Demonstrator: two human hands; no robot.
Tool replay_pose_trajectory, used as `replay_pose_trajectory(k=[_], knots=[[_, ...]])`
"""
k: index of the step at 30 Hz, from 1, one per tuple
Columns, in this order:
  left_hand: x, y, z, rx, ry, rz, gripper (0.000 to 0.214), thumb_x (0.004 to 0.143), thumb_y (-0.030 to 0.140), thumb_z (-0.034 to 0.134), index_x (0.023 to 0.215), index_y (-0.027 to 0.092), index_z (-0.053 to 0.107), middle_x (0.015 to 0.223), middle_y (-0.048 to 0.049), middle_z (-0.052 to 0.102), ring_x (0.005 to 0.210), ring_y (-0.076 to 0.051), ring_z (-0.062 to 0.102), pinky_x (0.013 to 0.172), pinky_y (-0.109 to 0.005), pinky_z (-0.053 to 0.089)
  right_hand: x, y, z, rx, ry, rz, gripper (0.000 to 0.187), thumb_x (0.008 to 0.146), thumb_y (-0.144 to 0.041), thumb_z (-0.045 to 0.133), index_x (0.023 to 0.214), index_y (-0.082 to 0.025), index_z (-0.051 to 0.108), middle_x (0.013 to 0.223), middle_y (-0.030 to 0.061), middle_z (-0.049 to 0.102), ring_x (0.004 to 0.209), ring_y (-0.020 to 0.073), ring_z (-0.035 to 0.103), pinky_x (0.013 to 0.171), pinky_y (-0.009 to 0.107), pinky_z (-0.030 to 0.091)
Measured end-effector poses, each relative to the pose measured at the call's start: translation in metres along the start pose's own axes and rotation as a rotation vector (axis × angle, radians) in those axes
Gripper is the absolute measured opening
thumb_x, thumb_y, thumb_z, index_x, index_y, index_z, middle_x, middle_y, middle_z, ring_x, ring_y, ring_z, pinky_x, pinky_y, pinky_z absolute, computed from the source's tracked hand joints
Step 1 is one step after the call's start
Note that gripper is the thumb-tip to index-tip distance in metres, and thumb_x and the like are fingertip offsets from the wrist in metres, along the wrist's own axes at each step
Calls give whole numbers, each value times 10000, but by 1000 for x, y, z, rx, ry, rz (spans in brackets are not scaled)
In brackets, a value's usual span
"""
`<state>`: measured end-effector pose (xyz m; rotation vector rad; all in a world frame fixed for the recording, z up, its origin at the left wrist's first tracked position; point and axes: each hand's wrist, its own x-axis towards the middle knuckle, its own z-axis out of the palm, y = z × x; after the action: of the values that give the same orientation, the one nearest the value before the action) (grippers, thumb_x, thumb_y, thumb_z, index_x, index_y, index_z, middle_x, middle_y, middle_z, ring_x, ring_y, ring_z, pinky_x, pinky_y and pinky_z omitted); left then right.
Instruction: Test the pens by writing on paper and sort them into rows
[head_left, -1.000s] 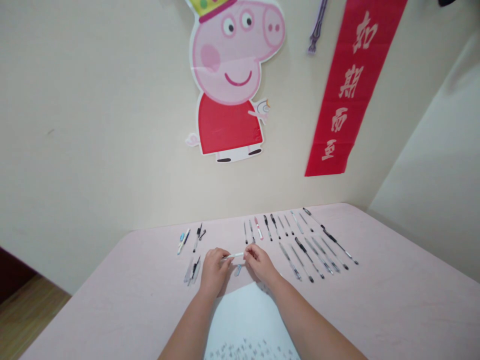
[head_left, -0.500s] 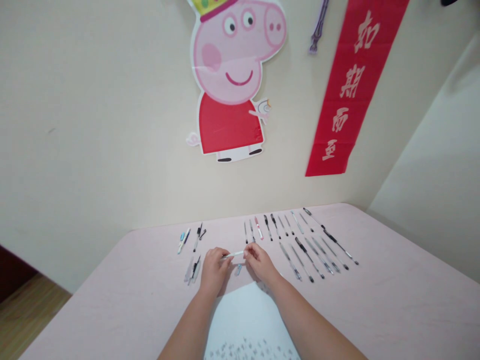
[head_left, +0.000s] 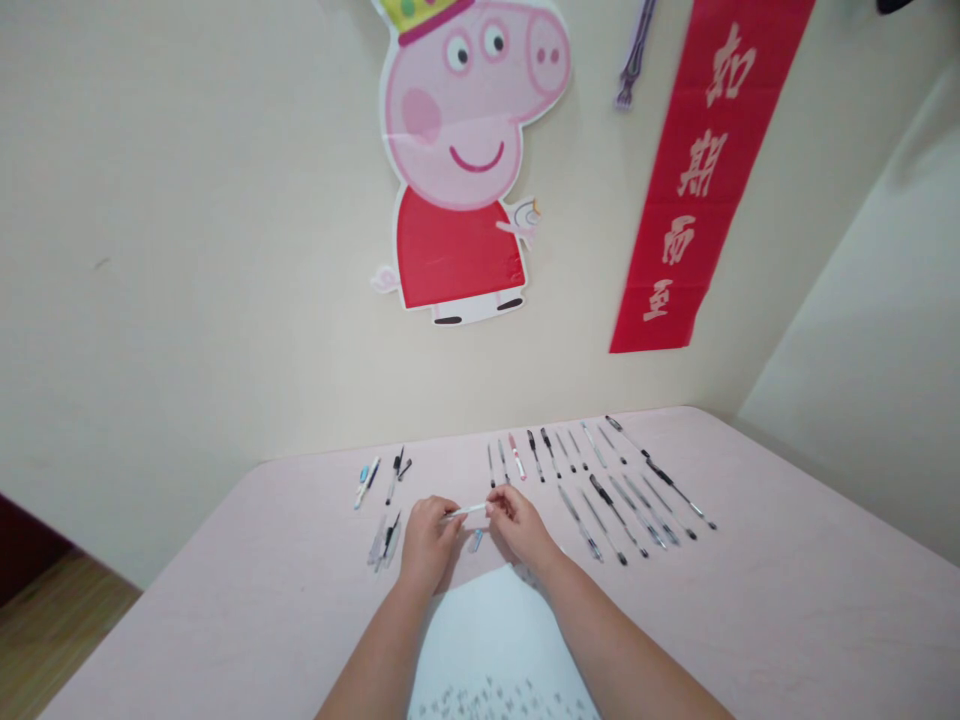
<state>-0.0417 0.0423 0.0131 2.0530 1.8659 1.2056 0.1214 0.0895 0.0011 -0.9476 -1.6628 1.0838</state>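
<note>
A thin white pen barrel [head_left: 472,508] spans the gap between my two hands, held nearly level above the table. My left hand [head_left: 430,540] pinches its left end, and my right hand [head_left: 519,525] closes its fingertips on the right end. Just below the pen, a small light-blue pen cap [head_left: 475,540] lies on the pink tablecloth. Under my forearms rests a white sheet of paper [head_left: 491,630] with grey marks near its lower edge.
Several pens and refills [head_left: 592,500] lie in two rows to the right. At the left are small groups of pen parts [head_left: 386,542] and blue-and-white pens [head_left: 367,482]. The pink table [head_left: 225,600] meets the wall behind, which bears a cartoon pig cutout [head_left: 461,240] and a red banner [head_left: 690,200].
</note>
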Motion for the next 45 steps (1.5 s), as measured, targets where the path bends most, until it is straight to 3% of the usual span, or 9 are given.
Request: replay_pose_trajectory(k=[6,14,22,31,38,45], knots=[[0,-1,0,-2,-2,11,120,774,289,557,752,181,604,765,-42,635,775,-209,540,720,-343,390,0,-3,-1,-44,-9,-14,87,750,-242,495,725,-171,541,625,-29,470,586,120,433,560,227,330],[0,0,0,-7,-5,14,122,777,287,550,750,181,603,761,-44,633,776,-207,539,717,-339,392,1,-2,-1,-99,-3,17,274,801,-346,461,601,-167,516,549,-30,425,553,122,408,533,235,294],[0,-1,1,1,13,19,125,762,297,555,743,186,609,751,-45,638,761,-208,547,707,-340,399,1,-1,-1,-49,-11,-24,98,755,-250,473,704,-177,514,629,-25,469,592,122,436,567,230,330],[0,1,0,-6,-4,18,112,766,280,556,743,182,604,751,-46,635,769,-210,542,714,-343,399,1,3,0,-95,-9,46,325,831,-373,429,586,-173,508,506,-33,423,513,117,407,501,227,297],[0,1,0,-7,-10,14,126,779,296,539,753,188,599,766,-48,630,782,-215,543,715,-349,400,1,2,0,-38,-9,-16,135,783,-275,485,698,-176,519,610,-28,489,578,118,448,550,223,337],[0,2,-1,7,0,29,134,778,295,542,729,192,611,746,-44,635,769,-209,550,714,-341,403,1,-2,-1,-89,-14,-13,167,774,-267,475,641,-177,517,583,-31,460,572,120,428,545,225,316]])
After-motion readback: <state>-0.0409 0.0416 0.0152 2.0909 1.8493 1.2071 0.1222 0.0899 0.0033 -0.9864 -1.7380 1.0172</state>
